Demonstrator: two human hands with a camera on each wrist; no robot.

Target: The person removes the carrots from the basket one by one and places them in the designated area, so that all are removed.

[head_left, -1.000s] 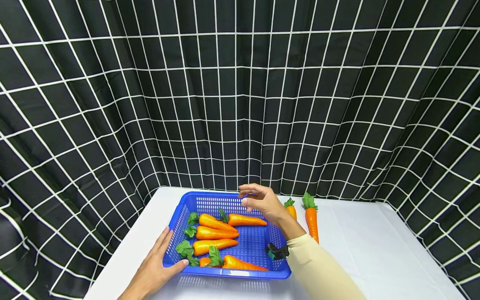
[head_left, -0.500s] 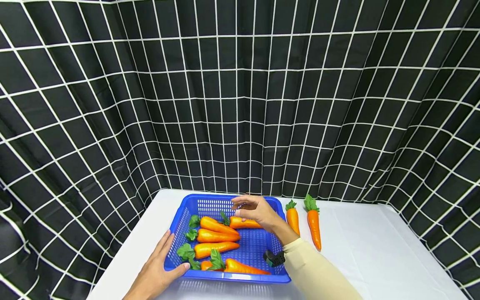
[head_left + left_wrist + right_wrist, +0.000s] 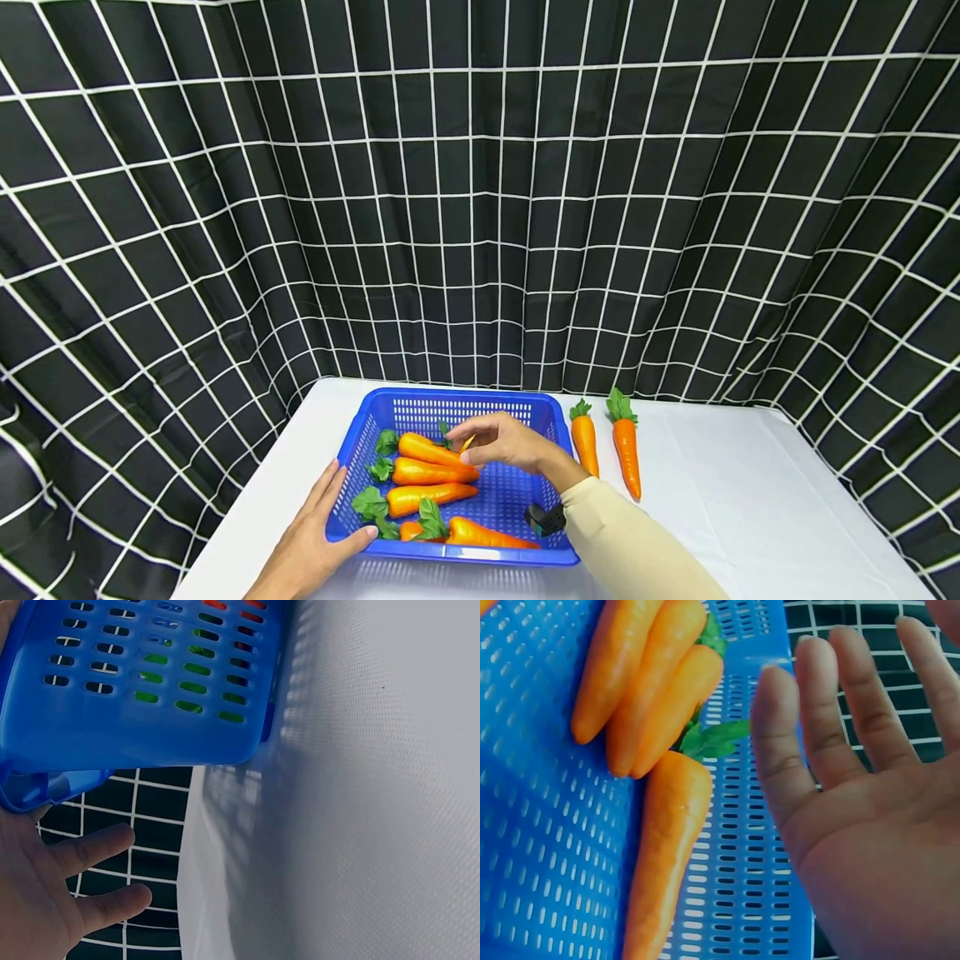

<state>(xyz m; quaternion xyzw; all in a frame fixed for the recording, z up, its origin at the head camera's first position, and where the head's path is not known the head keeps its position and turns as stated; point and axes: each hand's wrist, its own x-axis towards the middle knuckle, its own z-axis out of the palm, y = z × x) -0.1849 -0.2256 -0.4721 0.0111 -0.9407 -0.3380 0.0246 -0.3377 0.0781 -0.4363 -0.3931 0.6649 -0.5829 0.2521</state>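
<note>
A blue perforated basket (image 3: 557, 433) holds several orange carrots with green leafy tops, including a middle carrot (image 3: 431, 472) and a front carrot (image 3: 487, 533). My right hand (image 3: 502, 442) hovers inside the basket toward the back, fingers loosely bent and holding nothing. Beside that hand, in the right wrist view, lies a single carrot (image 3: 667, 847), which the hand mostly covers in the head view. My left hand (image 3: 311, 533) rests at the basket's front left corner, thumb over the rim. In the left wrist view two of its fingers (image 3: 97, 849) stretch out straight beside the basket wall.
Two more carrots lie right of the basket on the white tablecloth (image 3: 720, 492): a shorter carrot (image 3: 584, 442) and a longer carrot (image 3: 627, 454). A black curtain (image 3: 480, 208) with a white grid surrounds the table. A dark wrist device (image 3: 543, 521) is on the right wrist.
My right hand has moved down and slightly left into the basket, over the back carrot. The carrots right of the basket are now less covered by the arm. My left hand stays at its corner.
</note>
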